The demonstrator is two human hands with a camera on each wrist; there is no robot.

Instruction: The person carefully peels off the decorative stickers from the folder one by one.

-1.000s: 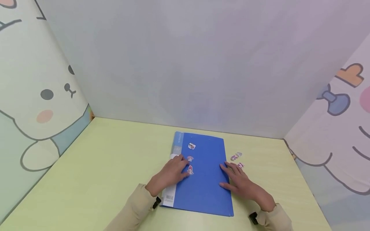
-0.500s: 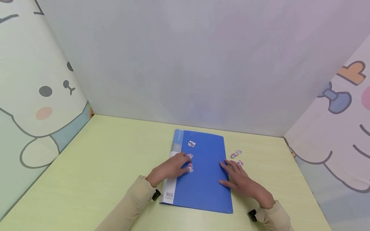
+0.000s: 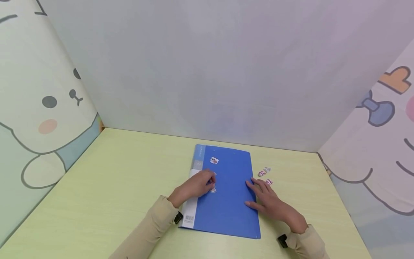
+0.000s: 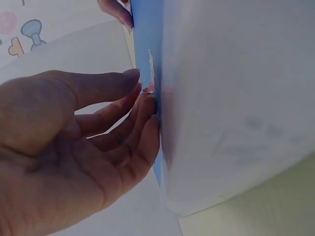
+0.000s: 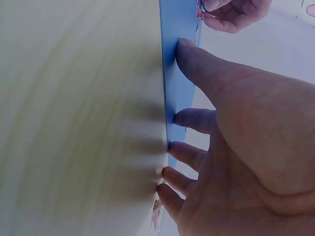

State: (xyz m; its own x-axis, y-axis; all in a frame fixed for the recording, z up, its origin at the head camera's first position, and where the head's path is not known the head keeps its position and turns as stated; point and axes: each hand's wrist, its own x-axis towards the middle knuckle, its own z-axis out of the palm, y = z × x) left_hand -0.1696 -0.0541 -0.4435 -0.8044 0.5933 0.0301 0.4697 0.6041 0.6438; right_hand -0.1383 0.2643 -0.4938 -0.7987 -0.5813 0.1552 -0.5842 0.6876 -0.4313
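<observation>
A blue folder (image 3: 229,201) with a pale spine strip lies on the table. My left hand (image 3: 195,184) reaches over the spine, its thumb and index finger drawn close together at a small cartoon sticker (image 3: 213,189) on the cover. In the left wrist view that sticker (image 4: 149,89) stands partly off the blue surface at the fingertips, pinched at its edge as far as I can see. Another sticker is mostly covered by the fingers, and a white one (image 3: 214,160) sits higher up. My right hand (image 3: 270,203) rests with spread fingers on the folder's right edge.
Several small purple-and-white stickers lie on the table right of the folder, including a pair (image 3: 264,172) and one (image 3: 269,182) beside the right fingers. A pale wall (image 3: 207,72) rises behind the table (image 3: 129,172), with cartoon-printed panels at both sides.
The left hand's thumb and index finger have come together over the stickers, hiding more of them. The right hand stays on the folder edge. The head view has shifted slightly.
</observation>
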